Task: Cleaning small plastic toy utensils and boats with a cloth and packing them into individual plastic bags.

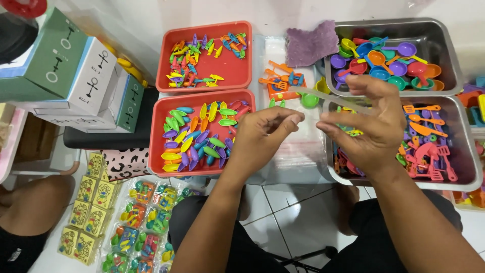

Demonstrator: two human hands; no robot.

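So both hands are up over the middle of the spread, pinching a small clear plastic bag [323, 108] between them. The left hand [260, 134] has thumb and fingers closed on the bag's left edge, and the right hand [371, 126] is clamped on the right edge, with what looks like a clear strip or flap of the bag angling up toward the far left. The bag is hard to make out since it's see-through, so I can't tell if the mouth is open yet. Its long axis runs roughly left to right between the two pinches, sloping up a bit on the far left end, and it hangs above the stack of clear bags [295, 151] lying on the table, not touching the trays. To do this bit well I'd say keep the pinches right at the edges, rub the two layers apart with the thumbs instead of yanking, and keep it low over the stack. Just left is the red tray of leaf-shaped pieces [202, 134], another red tray [204, 53] sits behind it, and the metal trays of toy spoons [389, 60] and spatulas [429, 141] are on the right.
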